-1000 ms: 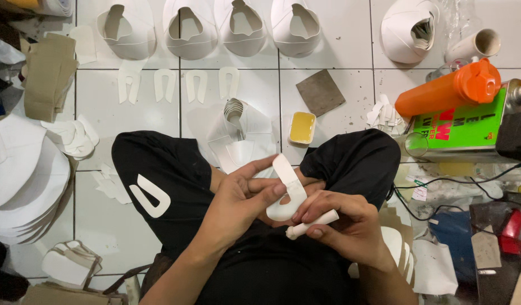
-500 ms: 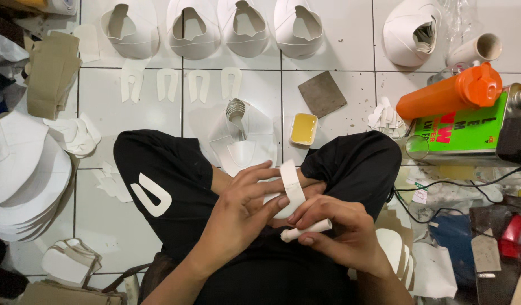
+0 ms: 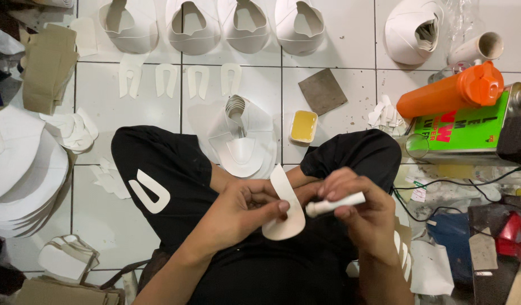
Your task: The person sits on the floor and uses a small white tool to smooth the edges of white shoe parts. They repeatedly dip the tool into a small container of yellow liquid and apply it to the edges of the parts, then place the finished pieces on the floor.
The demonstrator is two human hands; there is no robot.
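Left hand curled over the lap, pinching a white curved strip upright; right hand gripping a small white stick, tip touching strip.

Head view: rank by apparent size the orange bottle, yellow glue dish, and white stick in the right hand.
1. orange bottle, clearly largest
2. white stick and yellow glue dish look alike; the stick is nearer the camera, in the right hand, so unranked

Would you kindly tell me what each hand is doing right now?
Left hand: closed on a flat white curved cut-out piece.
Right hand: closed on a short white stick-like tool.
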